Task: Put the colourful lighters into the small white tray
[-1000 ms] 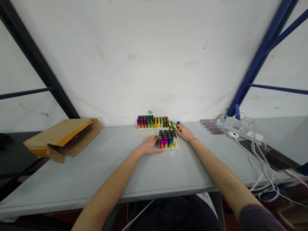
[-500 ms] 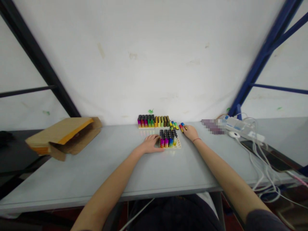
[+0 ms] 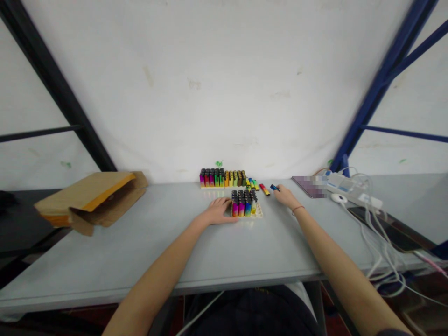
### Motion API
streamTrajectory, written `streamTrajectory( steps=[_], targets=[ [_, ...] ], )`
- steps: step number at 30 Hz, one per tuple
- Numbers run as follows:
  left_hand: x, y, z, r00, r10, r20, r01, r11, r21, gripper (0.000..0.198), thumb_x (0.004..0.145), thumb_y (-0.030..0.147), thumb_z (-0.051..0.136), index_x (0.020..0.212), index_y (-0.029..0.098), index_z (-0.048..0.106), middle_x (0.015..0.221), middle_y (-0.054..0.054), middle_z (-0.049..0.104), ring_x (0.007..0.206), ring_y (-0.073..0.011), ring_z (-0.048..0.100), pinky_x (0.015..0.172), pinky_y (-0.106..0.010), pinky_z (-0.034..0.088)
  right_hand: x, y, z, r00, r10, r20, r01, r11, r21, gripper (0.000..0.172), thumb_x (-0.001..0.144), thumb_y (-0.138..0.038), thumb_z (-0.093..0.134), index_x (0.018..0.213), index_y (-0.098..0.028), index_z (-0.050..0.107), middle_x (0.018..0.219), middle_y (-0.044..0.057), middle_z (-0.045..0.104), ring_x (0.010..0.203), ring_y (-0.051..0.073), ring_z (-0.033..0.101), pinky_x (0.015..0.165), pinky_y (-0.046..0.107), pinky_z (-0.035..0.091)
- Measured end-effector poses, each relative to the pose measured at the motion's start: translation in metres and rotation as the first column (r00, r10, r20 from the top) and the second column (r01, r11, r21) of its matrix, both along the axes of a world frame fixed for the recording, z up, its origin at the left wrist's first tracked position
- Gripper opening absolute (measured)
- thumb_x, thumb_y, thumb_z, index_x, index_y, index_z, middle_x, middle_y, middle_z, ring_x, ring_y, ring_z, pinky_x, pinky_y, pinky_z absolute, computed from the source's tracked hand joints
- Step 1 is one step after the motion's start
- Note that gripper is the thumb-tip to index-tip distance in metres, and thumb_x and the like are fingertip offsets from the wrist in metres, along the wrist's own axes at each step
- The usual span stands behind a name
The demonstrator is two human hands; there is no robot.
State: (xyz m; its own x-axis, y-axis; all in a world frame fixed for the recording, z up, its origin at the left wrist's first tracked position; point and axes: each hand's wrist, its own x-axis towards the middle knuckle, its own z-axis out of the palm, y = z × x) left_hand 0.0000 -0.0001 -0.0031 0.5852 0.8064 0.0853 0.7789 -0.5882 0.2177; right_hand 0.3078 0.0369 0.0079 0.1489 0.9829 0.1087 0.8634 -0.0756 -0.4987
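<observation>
My left hand [image 3: 217, 211] is wrapped round the left end of a white tray [image 3: 259, 213], its thumb along the front and its fingers behind. Several lighters [image 3: 241, 205] with pink, purple and blue bodies and dark tops stand upright in the tray; holes show at its right end. To the right, my right hand [image 3: 285, 196] pinches a blue lighter [image 3: 274, 187] between thumb and fingers. A red-and-yellow lighter [image 3: 264, 189] lies on the table just left of that hand. Several yellow, green and blue lighters [image 3: 252, 184] lie behind the tray.
A second row of upright lighters [image 3: 222, 178] stands by the wall. An opened cardboard box [image 3: 91, 198] lies at the left. On the right are a purple flat object [image 3: 310, 186], a power strip [image 3: 353, 189], white cables [image 3: 380, 242] and a dark phone-like slab [image 3: 392, 231].
My right hand has moved slightly right with the blue lighter, away from the red-and-yellow one, which stays on the table. My left hand keeps its place at the tray.
</observation>
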Motion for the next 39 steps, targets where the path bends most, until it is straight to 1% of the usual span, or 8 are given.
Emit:
streamTrajectory(
  steps=[2,4,6,9,14,21,27,39],
  targets=[
    [0.000,0.000,0.000,1.000,-0.005,0.002,0.005,1.000,-0.002,0.082,0.071,0.073,0.050,0.132,0.017,0.041,0.136,-0.013,0.042,0.125,-0.0311,0.037,0.105,-0.041,0.027,-0.008,-0.011,0.001,0.957,0.085,-0.276,-0.081,0.996,0.025,0.030,0.086,-0.037,0.039,0.080,-0.015,0.059,0.065,0.006,0.061,0.055,0.015,0.054,0.050,0.024,0.037],
    [0.000,0.000,0.000,1.000,-0.004,0.004,0.004,1.000,0.000,0.081,0.071,0.072,0.050,0.132,0.018,0.042,0.136,-0.013,0.042,0.125,-0.0311,0.037,0.105,-0.041,0.027,-0.018,-0.021,0.003,0.821,0.162,-0.547,-0.175,0.984,0.030,0.041,0.086,-0.050,0.035,0.072,-0.017,0.054,0.050,-0.001,0.047,0.041,0.011,0.040,0.041,0.022,0.030],
    [0.000,0.000,0.000,1.000,0.001,0.004,-0.001,1.000,0.003,0.080,0.072,0.072,0.050,0.131,0.018,0.042,0.136,-0.012,0.041,0.125,-0.0310,0.037,0.105,-0.040,0.026,-0.027,-0.028,0.007,0.658,0.161,-0.735,-0.186,0.981,0.048,0.047,0.084,-0.059,0.032,0.066,-0.018,0.049,0.045,-0.005,0.038,0.036,0.008,0.032,0.037,0.021,0.026],
    [-0.001,0.001,-0.001,1.000,-0.004,0.000,0.004,1.000,0.007,0.079,0.072,0.071,0.050,0.131,0.018,0.042,0.137,-0.012,0.041,0.125,-0.0306,0.036,0.106,-0.040,0.026,-0.035,-0.031,0.012,0.510,0.092,-0.855,-0.118,0.992,0.036,0.047,0.083,-0.059,0.032,0.057,-0.020,0.040,0.040,-0.005,0.035,0.033,0.007,0.030,0.034,0.020,0.022],
    [-0.001,0.000,0.000,1.000,0.003,-0.009,-0.003,1.000,0.002,0.078,0.073,0.070,0.051,0.130,0.018,0.043,0.136,-0.013,0.041,0.125,-0.0311,0.036,0.105,-0.041,0.026,-0.033,-0.031,0.015,0.382,-0.038,-0.923,-0.029,0.998,-0.053,0.043,0.085,-0.050,0.025,0.052,-0.023,0.031,0.034,-0.006,0.026,0.028,0.006,0.017,0.030,0.020,0.012],
    [-0.002,0.002,-0.001,1.000,0.003,-0.015,-0.002,1.000,0.008,0.081,0.073,0.071,0.049,0.132,0.018,0.041,0.137,-0.012,0.041,0.124,-0.0321,0.037,0.104,-0.041,0.027,-0.032,-0.034,0.015,0.292,0.004,-0.957,0.072,0.997,0.026,0.041,0.084,-0.041,0.024,0.048,-0.023,0.028,0.032,-0.007,0.021,0.027,0.006,0.013,0.030,0.020,0.008],
    [-0.003,0.005,-0.003,1.000,0.003,-0.014,-0.003,1.000,0.015,0.082,0.072,0.073,0.048,0.133,0.018,0.041,0.137,-0.013,0.040,0.124,-0.0323,0.037,0.105,-0.042,0.027,-0.031,-0.034,0.013,0.260,-0.046,-0.965,0.153,0.988,-0.006,0.044,0.084,-0.050,0.026,0.050,-0.023,0.030,0.032,-0.008,0.022,0.025,0.006,0.016,0.029,0.020,0.010],
    [-0.004,0.007,-0.006,1.000,-0.003,0.000,0.003,1.000,0.021,0.084,0.071,0.075,0.047,0.133,0.017,0.041,0.137,-0.013,0.041,0.124,-0.0325,0.037,0.104,-0.041,0.027,-0.029,-0.034,0.013,0.222,-0.026,-0.975,0.173,0.985,0.013,0.038,0.084,-0.042,0.025,0.050,-0.024,0.028,0.031,-0.007,0.021,0.026,0.007,0.015,0.030,0.022,0.010]
  ],
)
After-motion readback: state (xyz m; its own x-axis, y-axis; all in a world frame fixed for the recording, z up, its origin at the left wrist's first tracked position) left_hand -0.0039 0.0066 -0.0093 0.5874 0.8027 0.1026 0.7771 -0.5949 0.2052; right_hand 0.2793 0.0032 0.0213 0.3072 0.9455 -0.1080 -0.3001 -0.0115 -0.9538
